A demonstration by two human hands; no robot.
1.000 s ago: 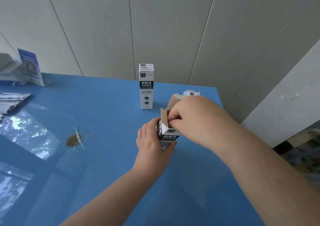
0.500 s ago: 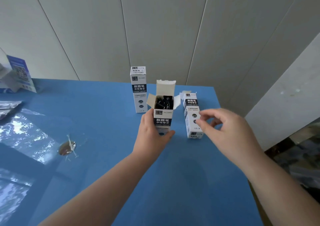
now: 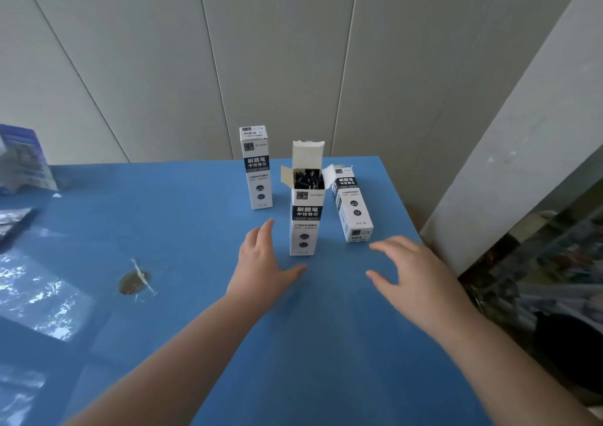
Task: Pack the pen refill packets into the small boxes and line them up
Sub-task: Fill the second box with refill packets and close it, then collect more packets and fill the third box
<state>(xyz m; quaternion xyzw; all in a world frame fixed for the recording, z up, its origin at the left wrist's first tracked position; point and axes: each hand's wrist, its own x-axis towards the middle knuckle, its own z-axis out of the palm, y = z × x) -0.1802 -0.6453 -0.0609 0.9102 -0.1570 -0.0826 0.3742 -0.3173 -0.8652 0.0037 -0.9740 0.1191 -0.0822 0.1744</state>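
While both of your hands hover over the blue worktop [image 3: 326, 360] with fingers spread and nothing in them, the open box [image 3: 304, 217] stands upright just beyond and between them. Your left hand [image 3: 261, 259] is just beside its lower left corner, thumb reaching toward its base but apart from it; your right hand [image 3: 408, 269] sits farther off to its right. Dark refill ends [image 3: 306, 179] show in the box's mouth, and its top flap [image 3: 307, 154] and side flaps stand up unfolded.

Beyond your left hand a closed box [image 3: 257, 168] stands upright. Just past your right hand another box [image 3: 350, 203] appears to lie tilted on its side, close beside the open one.

Expect the open box to be light, thin card: stiff along its edges, easily dented on the broad faces, and tall enough to tip at a nudge. Steady it low on the narrow sides with your left hand, then fold the small side flaps in and tuck the top flap with your right. Its printed faces look smooth, so pinch rather than slide.
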